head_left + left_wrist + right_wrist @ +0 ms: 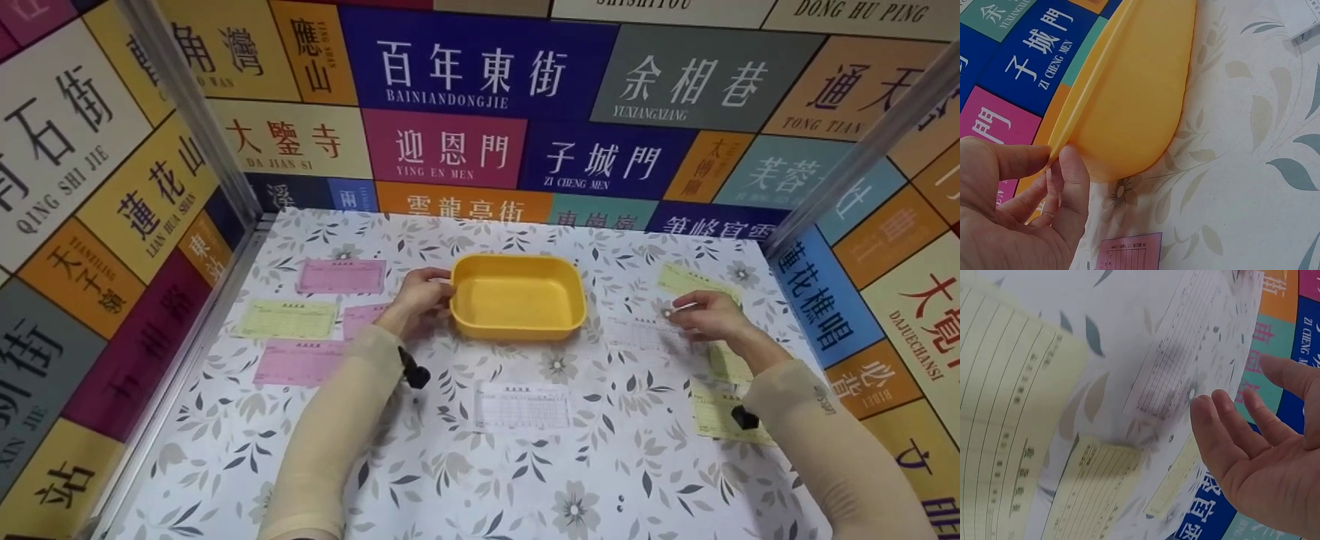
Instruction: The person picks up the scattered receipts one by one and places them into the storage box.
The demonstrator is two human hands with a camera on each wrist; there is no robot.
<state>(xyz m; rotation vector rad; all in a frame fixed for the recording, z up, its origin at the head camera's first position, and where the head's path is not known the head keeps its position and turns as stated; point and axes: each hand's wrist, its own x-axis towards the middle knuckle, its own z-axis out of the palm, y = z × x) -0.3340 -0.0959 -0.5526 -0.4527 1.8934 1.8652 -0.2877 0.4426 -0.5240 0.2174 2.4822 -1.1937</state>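
Seeming light and stiff, the yellow tub near the far edge of the table is best held by its rim, pinched by left fingers, right fingers spread.

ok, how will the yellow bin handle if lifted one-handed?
Yellow bin: probably light, since it's empty and looks like thin plastic. Likely fairly stiff; its walls hold their shape. The far end may dip, as the left hand pinches only one end.
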